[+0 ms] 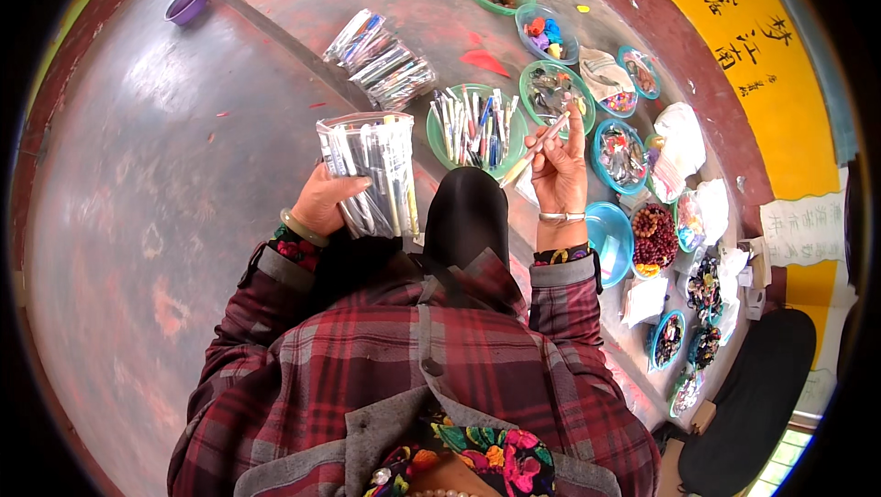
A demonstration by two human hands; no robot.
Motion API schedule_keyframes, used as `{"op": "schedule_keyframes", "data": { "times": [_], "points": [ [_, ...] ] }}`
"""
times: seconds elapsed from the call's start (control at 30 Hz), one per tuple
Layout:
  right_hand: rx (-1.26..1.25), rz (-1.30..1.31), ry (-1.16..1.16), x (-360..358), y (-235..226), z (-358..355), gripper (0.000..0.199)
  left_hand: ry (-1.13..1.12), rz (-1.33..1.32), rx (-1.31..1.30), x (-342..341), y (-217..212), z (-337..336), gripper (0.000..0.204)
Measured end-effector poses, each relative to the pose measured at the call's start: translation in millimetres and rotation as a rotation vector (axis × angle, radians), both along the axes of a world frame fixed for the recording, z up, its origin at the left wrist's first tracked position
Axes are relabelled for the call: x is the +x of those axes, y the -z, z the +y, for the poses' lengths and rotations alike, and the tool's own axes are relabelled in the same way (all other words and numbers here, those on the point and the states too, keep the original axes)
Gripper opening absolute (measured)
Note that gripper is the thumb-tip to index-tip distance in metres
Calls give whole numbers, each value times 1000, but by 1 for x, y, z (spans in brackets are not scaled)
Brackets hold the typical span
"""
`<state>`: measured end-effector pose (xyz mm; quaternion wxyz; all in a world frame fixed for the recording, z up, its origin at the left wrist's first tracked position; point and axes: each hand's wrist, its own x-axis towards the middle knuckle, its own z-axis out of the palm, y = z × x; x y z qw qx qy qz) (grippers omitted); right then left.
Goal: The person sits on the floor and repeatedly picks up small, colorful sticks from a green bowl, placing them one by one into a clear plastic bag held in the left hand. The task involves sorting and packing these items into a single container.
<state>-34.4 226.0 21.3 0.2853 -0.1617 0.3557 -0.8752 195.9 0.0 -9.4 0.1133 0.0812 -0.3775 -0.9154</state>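
— Two hands up, I see. What has my left hand got?

— Its fingers are wrapped tight round a clear bag of pens, held at ten o'clock from the black pouch.

— And my right hand?

— Fingers pinched together on one thin pen, at two o'clock from the pouch. Beyond it, at twelve, sits a green plate of loose pens, with bead bowls off at three.

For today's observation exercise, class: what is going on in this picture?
A person in a plaid shirt holds a clear packet of pens in the left hand and a single pen raised in the right hand. Ahead lies a green tray of pens, with dishes of beads to the right.
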Motion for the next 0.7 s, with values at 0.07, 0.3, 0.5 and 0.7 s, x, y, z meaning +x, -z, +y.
{"op": "schedule_keyframes", "data": {
  "times": [0.07, 0.3, 0.5, 0.7],
  "points": [
    [-8, -37, 38, 1, -4, -1, 60, 2, -3, 10, 0, 0, 0, 42],
    [23, -165, 156, 2, -6, -8, 44, -17, 9, 6, 3, 1, -3, 42],
    [90, -113, 244, 6, 2, -16, 36, 19, -51, -1, 6, -4, -5, 36],
    [114, 118, 306, 25, -51, -38, 33, 141, -62, -67, 2, -13, 3, 37]
  ]
}}
